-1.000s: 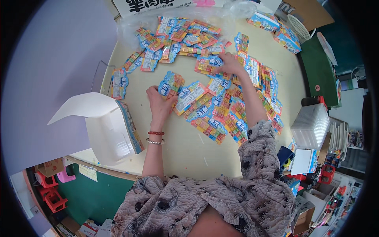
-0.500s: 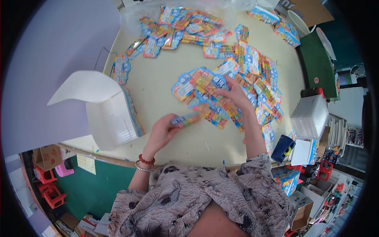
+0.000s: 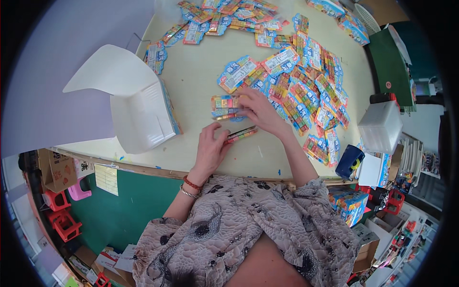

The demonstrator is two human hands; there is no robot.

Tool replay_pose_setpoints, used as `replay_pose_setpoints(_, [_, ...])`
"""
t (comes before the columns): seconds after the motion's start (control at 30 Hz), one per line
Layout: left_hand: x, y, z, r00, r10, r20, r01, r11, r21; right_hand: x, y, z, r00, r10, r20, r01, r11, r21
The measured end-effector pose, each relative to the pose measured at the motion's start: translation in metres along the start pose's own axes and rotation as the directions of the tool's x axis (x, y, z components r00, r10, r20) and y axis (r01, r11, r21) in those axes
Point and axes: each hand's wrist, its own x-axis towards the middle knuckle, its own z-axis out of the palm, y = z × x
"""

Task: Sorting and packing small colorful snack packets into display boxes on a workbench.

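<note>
Near the table's front, my left hand (image 3: 209,148) is closed on a few thin blister packs (image 3: 241,135), seen edge-on beside its thumb. My right hand (image 3: 260,111) reaches in just beyond, its fingers closed on a colourful blister pack (image 3: 223,103) with a blue wavy-edged card and rows of coloured pieces. Another pack shows edge-on under that one. To the right of my hands lies a spread pile of the same packs (image 3: 296,103), some face up and some showing white printed backs. Left of my left hand an open display box (image 3: 143,115) stands with its white flap up.
More packs (image 3: 220,21) are heaped at the far side of the table (image 3: 191,71). On the right stand a dark blue cup (image 3: 350,161), a clear plastic container stack (image 3: 382,124) and a green box (image 3: 393,67). Stools and cartons sit below the left edge.
My right hand has come left and nearer with a pack from the pile. My left hand has turned its packs edge-on. The whole view has shifted slightly.
</note>
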Motion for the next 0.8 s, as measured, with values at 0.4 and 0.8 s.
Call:
replay_pose_setpoints(0.4, [-0.001,-0.013,-0.011,0.994,0.09,0.062,-0.09,0.996,-0.005,0.007,0.008,0.012,0.967,0.249,0.053,-0.229,0.941,-0.25])
replay_pose_setpoints(0.8, [-0.014,0.002,0.002,0.85,-0.466,0.246,0.266,-0.024,-0.964,-0.038,-0.045,0.057,0.677,0.59,0.44,-0.656,0.211,0.725])
